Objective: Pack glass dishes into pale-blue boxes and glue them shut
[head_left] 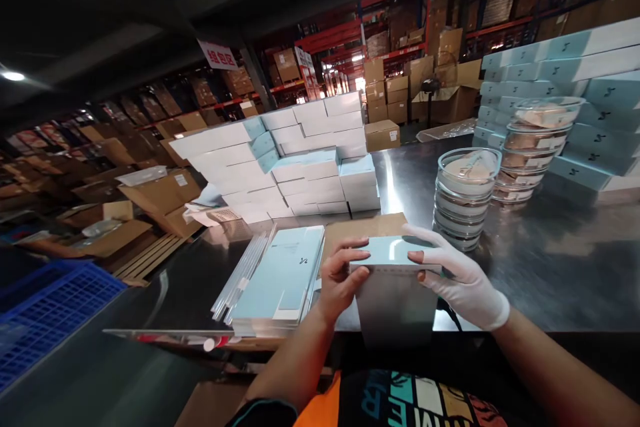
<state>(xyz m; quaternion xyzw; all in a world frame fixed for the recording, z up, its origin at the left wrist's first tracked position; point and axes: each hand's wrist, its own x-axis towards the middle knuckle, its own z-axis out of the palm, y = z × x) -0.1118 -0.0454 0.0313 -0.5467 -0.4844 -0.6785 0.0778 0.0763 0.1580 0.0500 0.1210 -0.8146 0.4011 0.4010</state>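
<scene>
Gripping the box (395,260) by its two ends, the bare left hand (340,277) and gloved right hand (463,277) held it upright at the tabletop's (550,260) near edge, right of the flat sleeves (283,280), presumably steadying its lid.

- flat pale-blue sleeves (280,280), stacked nr table (550,267) front edge
- white/blue boxes (295,160) piled at far side
- 2 stacks clear round containers (465,197), right
- blue crate (45,307) on left
- cardboard cartons (150,197) w/ warehouse shelving behind
</scene>
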